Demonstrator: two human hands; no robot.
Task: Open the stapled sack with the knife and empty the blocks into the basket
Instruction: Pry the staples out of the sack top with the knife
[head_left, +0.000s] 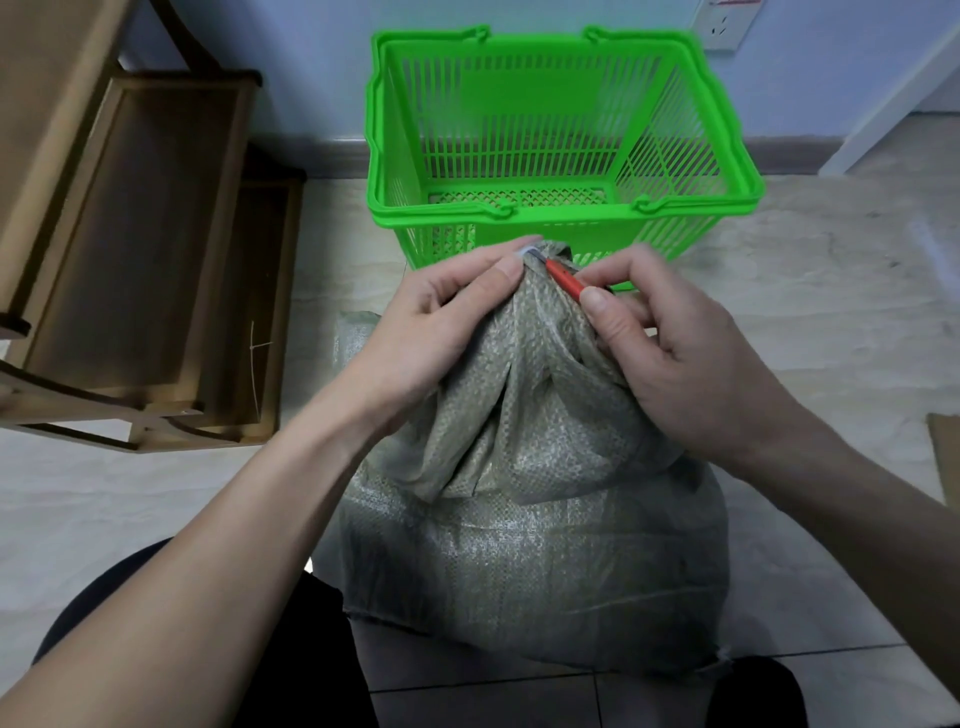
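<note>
A pale tiled floor (831, 312) fills most of the view, meeting a light blue wall (311, 62) with a dark skirting strip along its foot. At the left stands a brown wooden stepped shelf unit (130, 234), its tiers descending toward the floor, well apart from the work. In the middle foreground a bulging grey-green woven sack (535, 545) sits upright on the floor between the person's dark-clad knees, its gathered neck rising toward the far side and hiding whatever is inside. Directly behind the sack's neck, against the wall, rests a bright green plastic basket (691, 130) with slatted sides, both handles folded down on the rim; the sack top overlaps the basket's near wall in the view. The left hand (441, 322) pinches the bunched top of the sack, thumb and fingers closed on the fabric beside a small white piece at the very tip. The right hand (680, 343) has its fingers curled round a red-handled knife (563, 278), thumb pressed on the handle, the tool's front end lying against the sack neck just beside the left fingertips. A flat piece of brown cardboard (945, 457) shows at the right edge, and a white wall socket (727, 26) sits high on the wall.
</note>
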